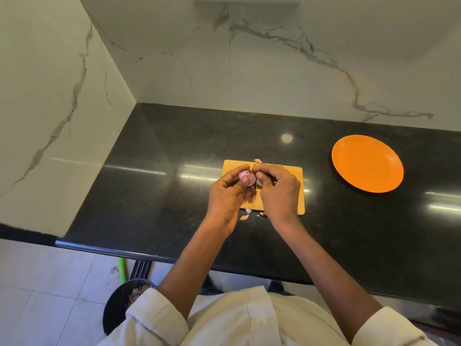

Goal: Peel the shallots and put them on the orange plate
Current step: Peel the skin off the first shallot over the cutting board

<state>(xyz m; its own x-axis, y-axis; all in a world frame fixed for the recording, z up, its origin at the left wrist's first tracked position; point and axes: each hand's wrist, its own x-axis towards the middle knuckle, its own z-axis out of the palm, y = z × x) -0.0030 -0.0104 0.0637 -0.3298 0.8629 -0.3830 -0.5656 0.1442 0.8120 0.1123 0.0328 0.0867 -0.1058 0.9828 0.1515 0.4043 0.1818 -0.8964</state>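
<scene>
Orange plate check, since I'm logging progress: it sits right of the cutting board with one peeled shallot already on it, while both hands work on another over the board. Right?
Not quite. In the head view the orange plate holds nothing. It does sit right of the cutting board, where the left hand and right hand work on a shallot.

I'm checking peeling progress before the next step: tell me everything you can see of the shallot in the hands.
The shallot is small, round and pale pink-purple, its smooth inner flesh showing where skin is off; darker skin clings at its right side. It is held above the wooden cutting board, not resting on it. The left hand grips it with the thumb across its front, and the right hand pinches at its right edge. Its underside is hidden by fingers.
</scene>
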